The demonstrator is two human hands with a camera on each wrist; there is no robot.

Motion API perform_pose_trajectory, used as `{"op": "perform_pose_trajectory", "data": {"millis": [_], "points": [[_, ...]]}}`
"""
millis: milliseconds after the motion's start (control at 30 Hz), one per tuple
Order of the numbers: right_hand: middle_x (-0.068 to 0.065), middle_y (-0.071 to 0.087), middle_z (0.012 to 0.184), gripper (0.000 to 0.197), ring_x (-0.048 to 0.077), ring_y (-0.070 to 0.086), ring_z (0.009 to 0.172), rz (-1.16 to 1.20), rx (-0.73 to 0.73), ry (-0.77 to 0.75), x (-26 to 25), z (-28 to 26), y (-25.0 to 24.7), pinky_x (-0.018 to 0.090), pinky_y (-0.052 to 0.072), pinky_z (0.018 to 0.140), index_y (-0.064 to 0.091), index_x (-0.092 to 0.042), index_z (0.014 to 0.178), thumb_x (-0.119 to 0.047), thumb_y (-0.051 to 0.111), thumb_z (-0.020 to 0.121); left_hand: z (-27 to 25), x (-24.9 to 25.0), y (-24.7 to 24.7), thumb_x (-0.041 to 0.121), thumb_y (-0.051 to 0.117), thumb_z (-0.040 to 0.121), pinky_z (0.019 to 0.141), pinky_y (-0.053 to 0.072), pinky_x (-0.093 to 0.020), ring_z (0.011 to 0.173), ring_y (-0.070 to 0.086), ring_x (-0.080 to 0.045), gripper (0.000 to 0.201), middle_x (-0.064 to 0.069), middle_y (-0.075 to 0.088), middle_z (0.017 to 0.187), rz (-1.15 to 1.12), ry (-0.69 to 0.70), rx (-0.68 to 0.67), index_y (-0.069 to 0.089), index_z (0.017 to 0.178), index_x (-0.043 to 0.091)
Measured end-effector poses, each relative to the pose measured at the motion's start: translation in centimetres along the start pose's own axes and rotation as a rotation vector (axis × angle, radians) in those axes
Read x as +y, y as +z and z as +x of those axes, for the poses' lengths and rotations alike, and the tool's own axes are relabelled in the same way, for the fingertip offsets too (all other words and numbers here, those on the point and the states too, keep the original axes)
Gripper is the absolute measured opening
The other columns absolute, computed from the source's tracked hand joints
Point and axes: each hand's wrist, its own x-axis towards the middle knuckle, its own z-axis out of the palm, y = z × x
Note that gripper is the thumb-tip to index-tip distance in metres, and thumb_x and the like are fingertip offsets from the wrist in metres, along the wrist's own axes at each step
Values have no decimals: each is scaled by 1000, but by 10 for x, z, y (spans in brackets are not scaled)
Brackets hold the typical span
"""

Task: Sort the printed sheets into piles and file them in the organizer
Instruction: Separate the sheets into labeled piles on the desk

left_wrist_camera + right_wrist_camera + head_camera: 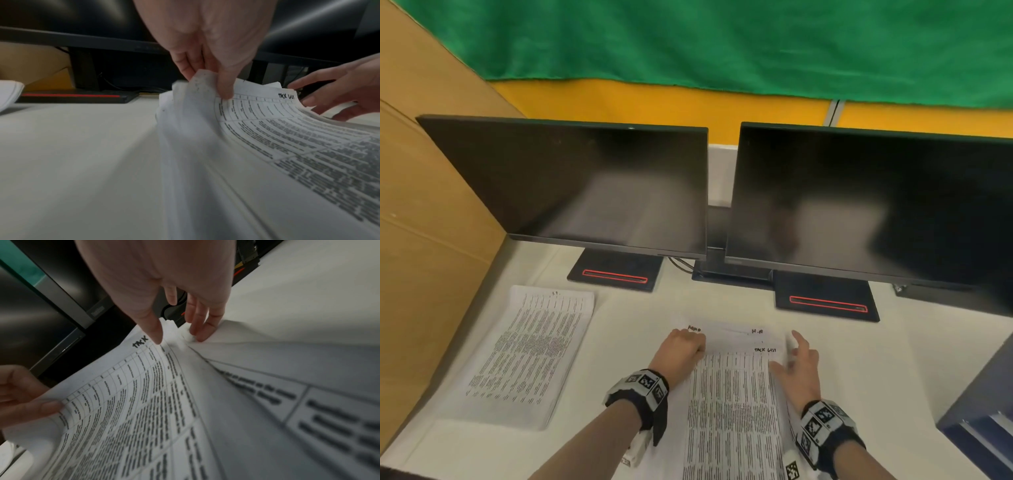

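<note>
A stack of printed sheets (734,421) lies on the white desk in front of me. Its top sheet (287,129), hand-marked "TASK LIST", is lifted and curved at its far edge. My left hand (697,346) pinches that sheet's far left corner between thumb and fingers (226,91). My right hand (789,356) has straight, spread fingers at the far right corner, with the thumb on the top sheet (133,402) and fingertips (201,335) on the paper beneath. A separate pile of printed sheets (524,353) lies flat at the left. The dark blue organizer (983,404) stands at the right edge.
Two dark monitors (592,185) (873,202) stand across the back of the desk, their bases (616,274) just beyond the papers. A brown cardboard wall (431,205) borders the left side. Bare white desk (633,322) lies between the two paper piles.
</note>
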Motion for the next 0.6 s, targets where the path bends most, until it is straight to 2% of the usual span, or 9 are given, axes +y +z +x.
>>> {"op": "perform_pose_trajectory", "data": {"millis": [100, 200, 300, 333, 400, 433, 500, 567, 600], "points": [[4, 38, 122, 68, 22, 55, 101, 43, -21, -29, 1, -5, -4, 40, 49, 94, 33, -28, 137, -6, 65, 82, -5, -5, -3, 22, 46, 94, 69, 33, -25, 74, 47, -17, 17, -7, 64, 85, -22, 23, -38, 57, 88, 11], [5, 43, 116, 41, 20, 57, 91, 28, -15, -80, 3, -8, -7, 35, 51, 87, 50, -25, 114, -6, 67, 82, -8, -8, -3, 25, 43, 96, 70, 43, -30, 75, 56, -24, 20, -9, 65, 84, -27, 90, -67, 55, 89, 11], [6, 49, 108, 21, 19, 56, 90, 50, 11, -78, 5, -10, -6, 29, 46, 84, 57, -23, 90, -9, 69, 81, -14, -7, -4, 39, 34, 95, 94, 47, -31, 108, 61, -20, 38, -6, 65, 117, -60, 105, -41, 64, 102, 15], [6, 52, 106, 18, 19, 56, 91, 70, 30, -65, 5, -11, -6, 28, 44, 83, 57, -22, 87, -10, 69, 81, -16, -7, -5, 47, 26, 91, 101, 44, -29, 117, 57, -18, 51, -4, 58, 131, -72, 93, -41, 66, 108, 20], [5, 57, 99, 15, 18, 56, 88, 130, 62, -21, 5, -12, -6, 27, 42, 77, 58, -17, 87, -11, 70, 80, -20, -7, -6, 56, 16, 83, 107, 38, -27, 123, 53, -17, 65, 1, 47, 142, -108, 57, -55, 64, 117, 28], [6, 59, 95, 15, 18, 57, 85, 171, 67, 2, 5, -13, -7, 26, 42, 73, 59, -14, 88, -12, 71, 80, -21, -6, -7, 56, 19, 85, 107, 36, -25, 124, 52, -16, 61, 1, 47, 142, -129, 52, -47, 63, 117, 29], [6, 61, 90, 16, 20, 58, 84, 228, 64, 31, 7, -14, -8, 26, 41, 71, 59, -12, 90, -14, 72, 80, -23, -6, -6, 43, 40, 93, 106, 32, -18, 123, 52, -14, 37, 1, 50, 139, -176, 60, 0, 67, 113, 25], [6, 63, 88, 14, 23, 60, 87, 236, 46, 36, 11, -14, -9, 29, 42, 74, 59, -13, 85, -14, 72, 79, -23, -5, -3, 31, 54, 92, 104, 30, -14, 120, 53, -10, 20, 2, 55, 135, -248, 42, 20, 70, 102, 23], [6, 64, 88, 12, 23, 60, 88, 232, 25, 29, 13, -14, -10, 31, 43, 77, 60, -13, 81, -14, 72, 79, -24, -6, -3, 32, 58, 89, 104, 32, -17, 117, 53, -8, 15, 3, 57, 131, -287, 16, -4, 70, 95, 25]]}}
